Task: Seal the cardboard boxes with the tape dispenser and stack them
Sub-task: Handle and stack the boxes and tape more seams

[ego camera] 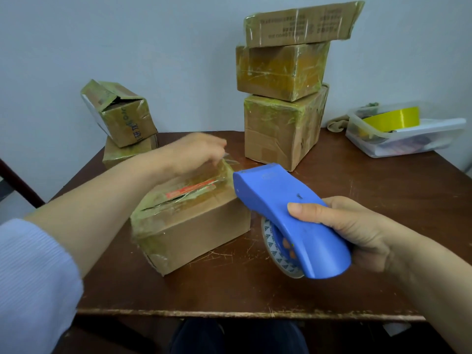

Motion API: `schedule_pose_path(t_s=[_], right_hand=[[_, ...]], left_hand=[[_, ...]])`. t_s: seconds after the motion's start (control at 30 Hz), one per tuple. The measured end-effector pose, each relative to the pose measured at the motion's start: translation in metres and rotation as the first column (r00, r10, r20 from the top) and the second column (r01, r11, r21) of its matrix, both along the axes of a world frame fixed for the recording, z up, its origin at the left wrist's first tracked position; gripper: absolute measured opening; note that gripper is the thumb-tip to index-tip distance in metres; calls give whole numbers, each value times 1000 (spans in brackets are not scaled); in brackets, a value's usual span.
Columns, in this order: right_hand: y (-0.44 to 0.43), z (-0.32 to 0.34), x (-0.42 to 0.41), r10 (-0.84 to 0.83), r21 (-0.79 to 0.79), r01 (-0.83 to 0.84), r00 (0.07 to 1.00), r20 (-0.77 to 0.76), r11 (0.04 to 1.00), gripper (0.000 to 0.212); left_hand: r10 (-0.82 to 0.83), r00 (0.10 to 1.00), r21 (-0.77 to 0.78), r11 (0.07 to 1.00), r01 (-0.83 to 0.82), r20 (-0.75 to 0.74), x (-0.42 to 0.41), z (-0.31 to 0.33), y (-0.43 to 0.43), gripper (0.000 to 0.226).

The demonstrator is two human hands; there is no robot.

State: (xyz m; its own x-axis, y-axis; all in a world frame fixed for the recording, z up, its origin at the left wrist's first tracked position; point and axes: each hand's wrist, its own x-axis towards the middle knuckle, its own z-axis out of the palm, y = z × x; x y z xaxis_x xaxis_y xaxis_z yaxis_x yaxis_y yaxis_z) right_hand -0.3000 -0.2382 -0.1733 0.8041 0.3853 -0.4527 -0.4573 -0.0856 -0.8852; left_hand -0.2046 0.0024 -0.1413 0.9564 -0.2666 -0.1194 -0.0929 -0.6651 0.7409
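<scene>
Right hand [357,232] grips tape dispenser [273,198]; left hand [199,152] blurred, grip untellable, at box [194,226]. Risk: loose tape [231,160] wrinkling.

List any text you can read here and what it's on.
Nothing reads clearly.
On the top stacked box: upside-down printed lines, too blurred.
On the tilted left box: dark characters, illegible.
On the front box: red label, blurred.
On the tape dispenser: embossed mark, illegible.
</scene>
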Motion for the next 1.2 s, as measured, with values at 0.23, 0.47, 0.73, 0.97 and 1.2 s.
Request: schedule_pose_path(t_s=[0.23, 0.47, 0.73, 0.97, 1.2], right_hand=[[2, -1, -11, -144, -68, 154, 981, 127, 986, 52], [4, -15, -23, -244, 59, 240, 895, 374, 969, 63], [18, -15, -26, 178, -577, 266, 781, 599, 772, 106], [27, -19, -36, 305, -734, 433, 709, 635, 523, 92], [32, -15, -42, 436, -851, 378, 738, 515, 366, 107]], left_hand=[[-154, 986, 630, 760, 156, -58, -16, -25, -12, 138], [-118, 991, 645, 763, 53, 58, -13, -33, -15, 111], [-99, 993, 617, 786, 39, 63, -13, -34, -12, 101], [-107, 993, 623, 780, 53, 49, -13, -31, -14, 98], [-95, 994, 614, 788, 41, 56, -14, -31, -14, 97]])
